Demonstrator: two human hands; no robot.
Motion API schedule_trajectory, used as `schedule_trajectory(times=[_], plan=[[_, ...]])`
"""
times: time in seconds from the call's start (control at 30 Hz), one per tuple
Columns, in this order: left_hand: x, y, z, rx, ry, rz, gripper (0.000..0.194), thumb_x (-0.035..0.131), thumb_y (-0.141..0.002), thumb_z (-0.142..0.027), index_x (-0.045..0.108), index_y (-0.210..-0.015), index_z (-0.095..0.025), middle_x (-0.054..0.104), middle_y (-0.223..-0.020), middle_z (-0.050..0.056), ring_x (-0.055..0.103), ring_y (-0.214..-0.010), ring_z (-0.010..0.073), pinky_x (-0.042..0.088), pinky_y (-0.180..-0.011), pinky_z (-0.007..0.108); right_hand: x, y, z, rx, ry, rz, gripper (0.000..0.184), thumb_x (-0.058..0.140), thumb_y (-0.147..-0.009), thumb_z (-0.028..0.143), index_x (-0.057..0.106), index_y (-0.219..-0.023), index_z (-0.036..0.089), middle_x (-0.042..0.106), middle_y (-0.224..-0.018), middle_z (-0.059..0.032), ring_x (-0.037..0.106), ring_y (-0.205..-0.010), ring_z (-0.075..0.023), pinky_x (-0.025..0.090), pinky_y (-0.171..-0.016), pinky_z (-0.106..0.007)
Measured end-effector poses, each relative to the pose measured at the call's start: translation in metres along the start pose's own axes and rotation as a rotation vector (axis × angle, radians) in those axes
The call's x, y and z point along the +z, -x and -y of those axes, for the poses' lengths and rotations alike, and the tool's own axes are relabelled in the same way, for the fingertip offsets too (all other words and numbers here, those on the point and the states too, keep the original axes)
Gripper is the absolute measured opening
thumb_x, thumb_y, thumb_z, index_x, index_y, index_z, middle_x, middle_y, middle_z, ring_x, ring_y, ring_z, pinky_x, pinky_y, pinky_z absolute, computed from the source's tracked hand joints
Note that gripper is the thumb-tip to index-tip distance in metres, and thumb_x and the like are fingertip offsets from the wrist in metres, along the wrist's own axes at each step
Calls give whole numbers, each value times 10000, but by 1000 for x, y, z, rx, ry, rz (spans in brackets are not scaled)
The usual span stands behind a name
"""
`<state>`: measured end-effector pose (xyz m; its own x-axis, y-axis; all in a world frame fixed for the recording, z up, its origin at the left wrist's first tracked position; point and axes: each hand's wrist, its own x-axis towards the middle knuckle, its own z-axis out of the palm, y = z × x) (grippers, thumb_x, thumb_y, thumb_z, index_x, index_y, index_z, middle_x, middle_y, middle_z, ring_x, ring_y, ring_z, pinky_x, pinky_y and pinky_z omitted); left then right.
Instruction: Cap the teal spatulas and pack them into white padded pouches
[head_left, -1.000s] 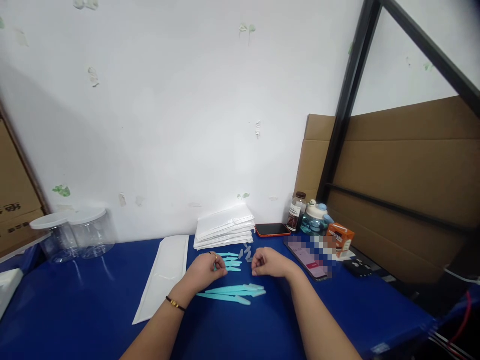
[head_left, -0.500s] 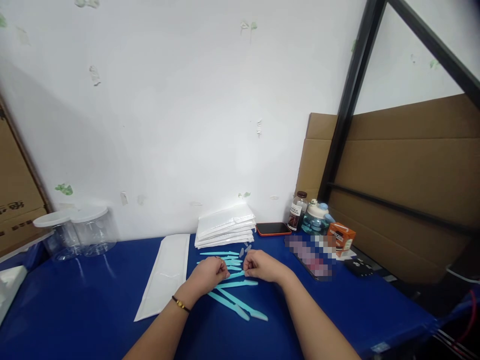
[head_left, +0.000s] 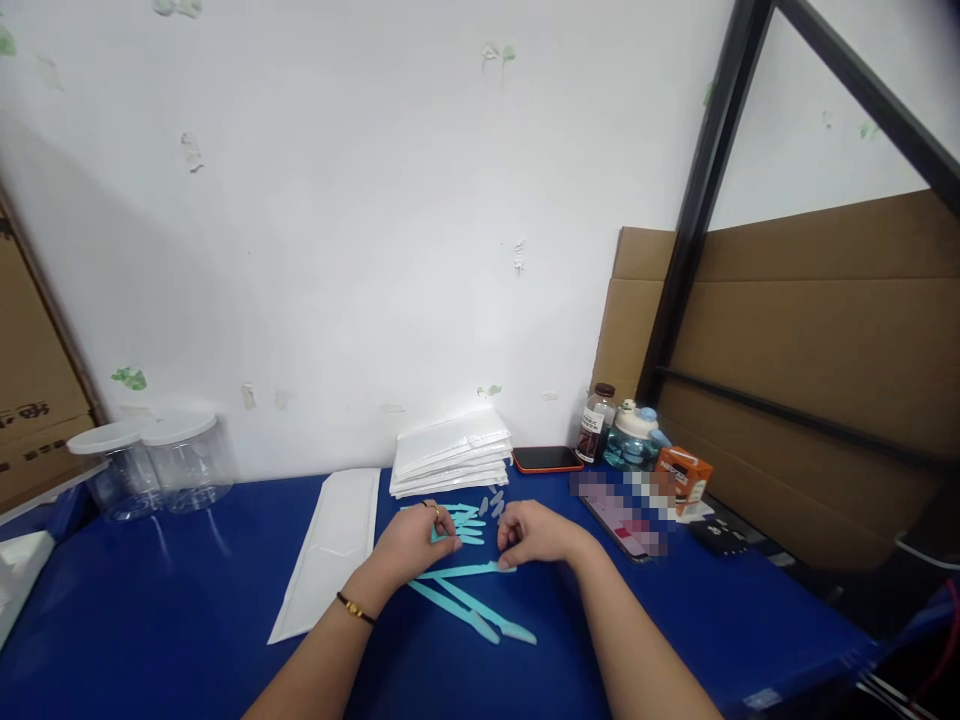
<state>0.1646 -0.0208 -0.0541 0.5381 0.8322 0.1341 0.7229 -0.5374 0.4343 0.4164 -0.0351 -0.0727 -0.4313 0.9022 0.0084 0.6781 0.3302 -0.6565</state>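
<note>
Several teal eyebrow razors lie on the blue table in front of me. My left hand (head_left: pixel 420 538) rests over the left part of a close group of razors (head_left: pixel 471 525), thumb and forefinger apart. My right hand (head_left: pixel 534 532) is bent at the tip of a separate razor (head_left: pixel 465 571), its thumb touching or just above that tip; a gap shows between thumb and fingers. Nearer to me, two more razors (head_left: pixel 487 610) lie slanted, one beside the other. Small translucent blade caps (head_left: pixel 495 502) are gathered just beyond my right hand.
Left of my hands lies a white padded envelope (head_left: pixel 330 550); a stack of similar envelopes (head_left: pixel 450 455) stands by the wall. Clear jars (head_left: pixel 191 465) are far left. A phone (head_left: pixel 547 459), bottle (head_left: pixel 595 425), blue jug (head_left: pixel 634 440) and orange box (head_left: pixel 682 478) are right.
The razor between my hands now seems to lie with the far group. Another cap appears among the small pile. My right hand has shifted slightly right, and its fingers have loosened.
</note>
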Motion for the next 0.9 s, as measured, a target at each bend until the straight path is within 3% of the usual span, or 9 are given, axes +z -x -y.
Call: schedule_trajectory(times=[0.1, 0.23, 0.47, 0.6, 0.67, 0.8, 0.9], plan=[[9, 1, -5, 42, 36, 139, 260, 623, -654, -442, 654, -789, -222, 642, -821, -13, 558, -727, 136, 359, -594, 205, 9, -2, 4, 11, -37, 132, 257, 751, -571, 346, 673, -732, 161, 566, -635, 27, 493, -550, -89, 373, -493, -180], [17, -4, -3, -30, 35, 208, 169, 582, -688, -360, 649, -724, -208, 643, -686, -22, 549, -623, 116, 319, -518, 202, 14, -6, 3, 9, -66, 99, 207, 718, -618, 330, 660, -711, 154, 571, -613, 24, 497, -541, -90, 367, -482, -178], [2, -8, 10, -81, -78, 71, 120, 567, -713, -308, 644, -709, -216, 651, -719, -22, 568, -673, 124, 339, -600, 219, 1, -6, -6, 115, -59, -136, 97, 692, -624, 219, 657, -678, 145, 622, -656, -7, 542, -583, -114, 388, -516, -189], [-3, -5, 5, -62, -83, -29, 145, 592, -706, -332, 650, -798, -236, 640, -854, -14, 566, -776, 140, 358, -668, 225, -5, -4, -4, 123, 11, -326, 174, 705, -609, 256, 677, -744, 151, 633, -732, -27, 552, -637, -132, 407, -557, -206], [-2, -1, -2, 14, -6, 42, 188, 612, -692, -359, 653, -830, -238, 626, -877, -13, 556, -789, 136, 373, -675, 214, -6, -3, 1, 88, 13, -307, 135, 679, -632, 248, 679, -728, 154, 634, -740, -26, 548, -631, -127, 407, -558, -205], [4, 4, -11, 154, 130, 310, 244, 657, -648, -405, 674, -826, -239, 619, -835, -19, 529, -733, 122, 375, -600, 191, -6, 2, 9, 43, -43, -156, 119, 663, -654, 256, 684, -704, 151, 626, -675, -12, 540, -597, -117, 398, -535, -196], [5, 3, -9, 125, 55, 276, 153, 611, -688, -343, 673, -761, -224, 624, -768, -16, 525, -689, 118, 354, -582, 200, -7, 5, 13, 29, -79, -39, 203, 698, -636, 333, 698, -722, 149, 606, -639, 0, 512, -567, -104, 385, -517, -190]])
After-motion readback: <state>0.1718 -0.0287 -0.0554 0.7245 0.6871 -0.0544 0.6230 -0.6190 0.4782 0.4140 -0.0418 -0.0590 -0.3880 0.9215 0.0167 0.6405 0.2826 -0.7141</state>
